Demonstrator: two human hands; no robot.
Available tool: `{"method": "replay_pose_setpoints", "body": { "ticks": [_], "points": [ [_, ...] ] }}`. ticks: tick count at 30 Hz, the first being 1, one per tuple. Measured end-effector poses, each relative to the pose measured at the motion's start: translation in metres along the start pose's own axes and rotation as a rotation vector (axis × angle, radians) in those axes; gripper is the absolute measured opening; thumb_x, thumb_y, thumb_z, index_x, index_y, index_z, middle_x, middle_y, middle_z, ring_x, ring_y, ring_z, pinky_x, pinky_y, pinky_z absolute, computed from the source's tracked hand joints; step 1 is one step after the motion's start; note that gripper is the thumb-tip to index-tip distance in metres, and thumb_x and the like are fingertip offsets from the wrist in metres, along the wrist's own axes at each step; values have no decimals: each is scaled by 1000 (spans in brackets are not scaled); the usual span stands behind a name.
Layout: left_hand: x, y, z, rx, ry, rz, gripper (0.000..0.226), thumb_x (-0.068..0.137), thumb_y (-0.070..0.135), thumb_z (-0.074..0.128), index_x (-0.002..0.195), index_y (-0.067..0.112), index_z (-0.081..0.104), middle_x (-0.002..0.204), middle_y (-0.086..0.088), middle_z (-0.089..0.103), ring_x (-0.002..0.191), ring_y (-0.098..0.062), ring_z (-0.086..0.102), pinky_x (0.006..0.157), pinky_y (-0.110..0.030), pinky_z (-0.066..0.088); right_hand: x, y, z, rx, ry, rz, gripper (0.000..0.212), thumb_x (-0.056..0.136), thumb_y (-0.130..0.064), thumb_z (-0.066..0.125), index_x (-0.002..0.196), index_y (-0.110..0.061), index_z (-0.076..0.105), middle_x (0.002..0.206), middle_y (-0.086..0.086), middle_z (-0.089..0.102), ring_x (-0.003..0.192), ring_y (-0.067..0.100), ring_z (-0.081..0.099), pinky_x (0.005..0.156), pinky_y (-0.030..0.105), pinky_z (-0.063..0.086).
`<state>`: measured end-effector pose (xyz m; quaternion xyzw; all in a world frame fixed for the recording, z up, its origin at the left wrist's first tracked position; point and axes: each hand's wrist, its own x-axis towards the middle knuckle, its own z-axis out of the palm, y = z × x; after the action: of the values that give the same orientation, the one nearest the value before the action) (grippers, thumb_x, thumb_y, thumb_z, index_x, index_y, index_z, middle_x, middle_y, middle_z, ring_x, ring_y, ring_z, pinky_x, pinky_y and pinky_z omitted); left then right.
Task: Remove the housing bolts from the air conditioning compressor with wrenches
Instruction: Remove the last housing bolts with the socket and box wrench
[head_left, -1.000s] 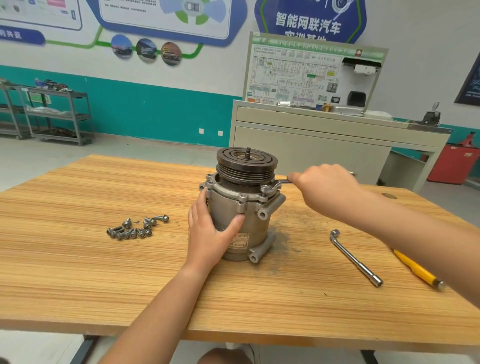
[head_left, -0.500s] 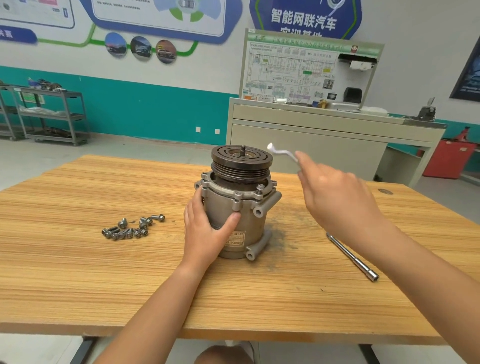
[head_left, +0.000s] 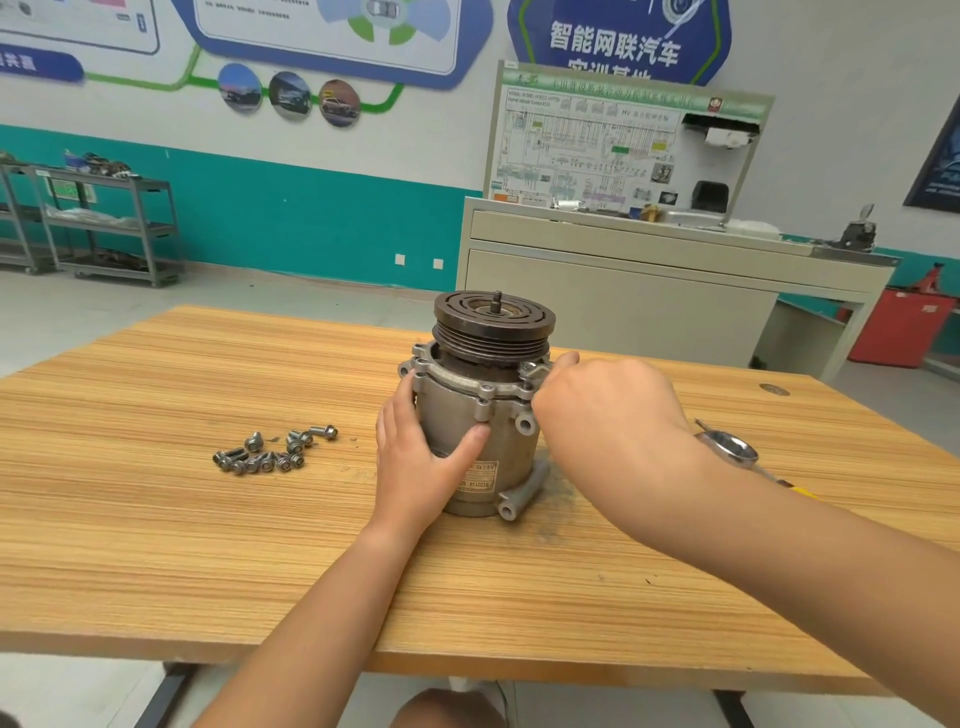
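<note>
Two bare hands were placed at the upright grey metal compressor (head_left: 506, 441) with its dark pulley, stood near the middle of the wooden tabletop (head_left: 156, 545). Its body was gripped by the left hand (head_left: 421, 462), thumb laid across the front. The right hand (head_left: 608, 410) was curled against the flange's right side; what it held could not be told. Small silver bolts (head_left: 265, 454) were heaped toward the left edge.
</note>
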<state>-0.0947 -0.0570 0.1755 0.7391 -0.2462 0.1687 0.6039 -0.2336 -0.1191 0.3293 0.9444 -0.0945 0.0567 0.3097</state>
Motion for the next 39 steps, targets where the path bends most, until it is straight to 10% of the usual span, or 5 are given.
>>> {"method": "replay_pose_setpoints", "body": {
  "ticks": [6,21,29,34,39],
  "points": [
    [1,-3,1,5,7,15,90,77,40,74,147,20,22,145,0,33,133,-11,23,110,-33,23,-3,-4,9,-77,2,6,50,88,9,35,137,11,24,125,23,44,98,30,57,46,28,33],
    [1,-3,-1,-9,-18,-16,90,78,43,71,148,23,19,145,2,32,134,-13,23,110,-36,25,40,77,53,-160,204,-217,40,91,-7,36,129,-18,35,63,-5,35,46,14,29,40,26,16],
    [-1,3,-3,-14,-30,-56,105,59,69,53,148,27,17,137,15,28,130,-1,20,106,-28,22,66,53,95,349,537,-141,14,79,9,60,91,2,64,74,15,67,62,34,63,47,32,44],
    [-3,7,-5,-14,-21,-62,96,67,56,63,147,25,19,146,3,29,136,-12,22,113,-43,26,50,55,107,710,694,108,25,95,-12,47,116,-2,56,73,15,64,59,31,57,52,36,43],
    [0,31,-20,-24,49,294,68,69,48,64,130,31,38,145,7,20,140,-11,18,115,-40,22,24,55,110,1083,796,225,16,97,-14,39,91,-10,53,55,8,52,51,22,53,53,36,40]
  ]
}}
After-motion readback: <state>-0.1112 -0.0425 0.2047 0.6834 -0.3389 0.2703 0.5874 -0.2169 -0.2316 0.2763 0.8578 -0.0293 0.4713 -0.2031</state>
